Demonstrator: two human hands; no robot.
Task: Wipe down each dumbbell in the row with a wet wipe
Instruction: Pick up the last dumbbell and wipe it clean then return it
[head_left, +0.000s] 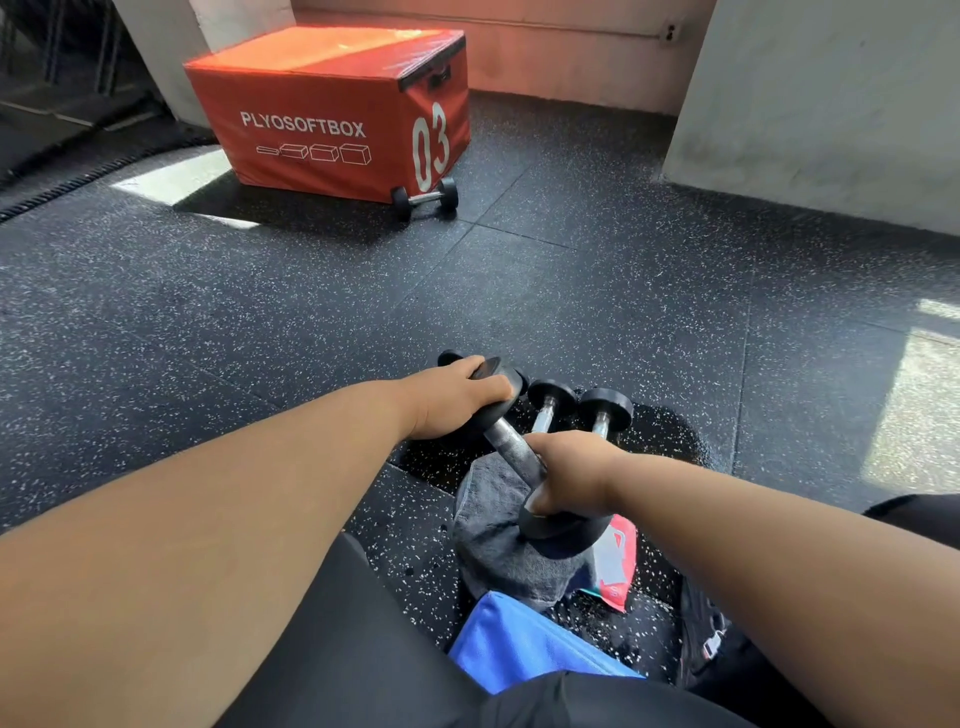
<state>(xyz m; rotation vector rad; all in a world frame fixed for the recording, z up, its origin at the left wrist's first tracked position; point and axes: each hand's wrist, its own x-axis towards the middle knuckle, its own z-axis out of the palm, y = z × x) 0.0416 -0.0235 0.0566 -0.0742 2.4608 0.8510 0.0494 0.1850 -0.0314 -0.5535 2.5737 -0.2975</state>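
Observation:
A black dumbbell (511, 447) with a knurled steel handle lies tilted across the floor in front of me. My left hand (457, 397) grips its far head. My right hand (571, 470) grips the handle just above the near head, which rests on a grey towel (493, 525). Two more dumbbells (553, 397) (605, 408) lie side by side just right of it, their near ends hidden by my right hand. A red and white wipe packet (615, 564) lies under the near head's right side. No wipe shows in either hand.
An orange plyo box (322, 114) stands at the back left with a small dumbbell (425, 197) at its corner. A blue cloth (519, 644) lies near my knees. A white wall (831, 104) rises at the right. The floor is speckled black rubber.

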